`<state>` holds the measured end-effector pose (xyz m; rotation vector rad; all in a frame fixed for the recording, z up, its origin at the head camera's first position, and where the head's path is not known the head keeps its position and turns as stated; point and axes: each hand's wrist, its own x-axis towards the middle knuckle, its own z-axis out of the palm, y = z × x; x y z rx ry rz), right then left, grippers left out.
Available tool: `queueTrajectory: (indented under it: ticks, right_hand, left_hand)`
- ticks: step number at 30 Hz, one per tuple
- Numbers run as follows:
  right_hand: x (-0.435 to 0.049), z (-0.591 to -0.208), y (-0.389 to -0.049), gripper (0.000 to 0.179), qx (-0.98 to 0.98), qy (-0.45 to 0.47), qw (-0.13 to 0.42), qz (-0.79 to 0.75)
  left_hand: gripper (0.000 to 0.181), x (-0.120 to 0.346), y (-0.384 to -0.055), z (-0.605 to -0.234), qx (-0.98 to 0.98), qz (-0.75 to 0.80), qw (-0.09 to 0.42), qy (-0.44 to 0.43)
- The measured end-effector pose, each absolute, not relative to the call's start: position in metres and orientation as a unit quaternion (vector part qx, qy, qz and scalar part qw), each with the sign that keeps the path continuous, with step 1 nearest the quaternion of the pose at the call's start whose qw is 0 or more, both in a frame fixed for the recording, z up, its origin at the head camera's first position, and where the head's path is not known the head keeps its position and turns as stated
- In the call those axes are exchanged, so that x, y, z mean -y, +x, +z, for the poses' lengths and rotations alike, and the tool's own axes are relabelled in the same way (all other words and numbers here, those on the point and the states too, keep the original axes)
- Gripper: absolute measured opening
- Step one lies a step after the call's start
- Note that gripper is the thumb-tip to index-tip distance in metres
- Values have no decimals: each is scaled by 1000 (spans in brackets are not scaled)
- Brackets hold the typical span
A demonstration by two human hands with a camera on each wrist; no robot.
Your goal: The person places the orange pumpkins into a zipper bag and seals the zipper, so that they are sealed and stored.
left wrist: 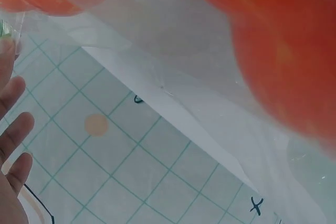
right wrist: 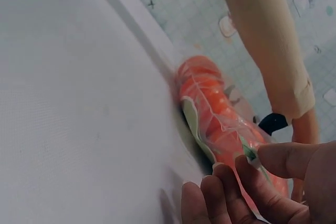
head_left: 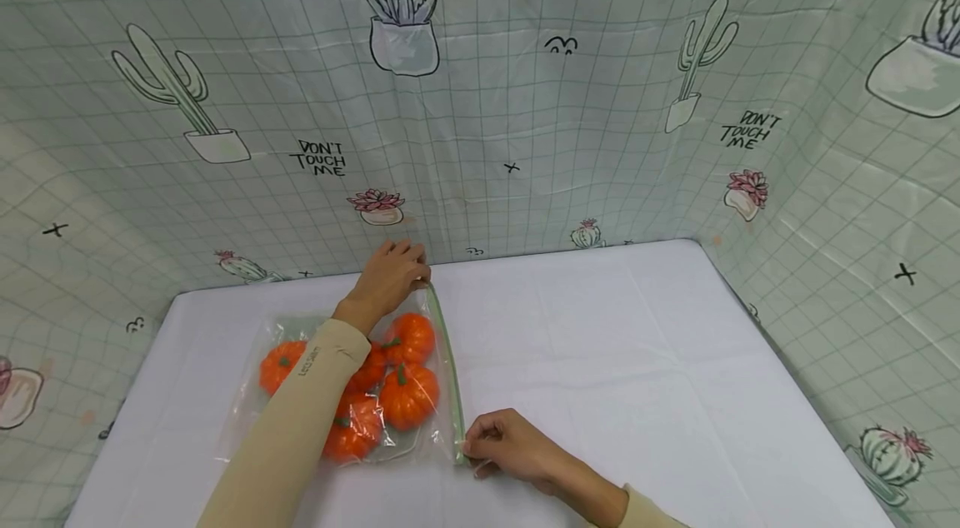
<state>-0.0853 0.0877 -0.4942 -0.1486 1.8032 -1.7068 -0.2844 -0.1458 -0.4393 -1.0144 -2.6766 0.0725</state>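
A clear plastic zip bag lies flat on the left part of the table, with several small orange pumpkins inside. Its green zip strip runs along the bag's right edge. At the far end of that strip, my left hand pinches the corner; the left wrist view shows its other fingers spread apart. My right hand pinches the strip's near end between thumb and forefinger, as the right wrist view shows. The left sleeve passes over the bag and hides part of the pumpkins.
A white cloth covers the table. Behind it and at both sides hangs a checked curtain printed with cacti, close to the table's back edge.
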Motion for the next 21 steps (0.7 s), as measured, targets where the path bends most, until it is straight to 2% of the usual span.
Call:
queueTrajectory:
  ticks: [11,21]
  right_hand:
    - [-93,-499,-84,13,-693,-54,324,-642]
    - [-103,-499,-88,17,-694,-63,321,-642]
  left_hand:
    - [5,149,-283,-443,935,-19,105,-338]
    - [13,154,-273,-437,940,-88,70,-322]
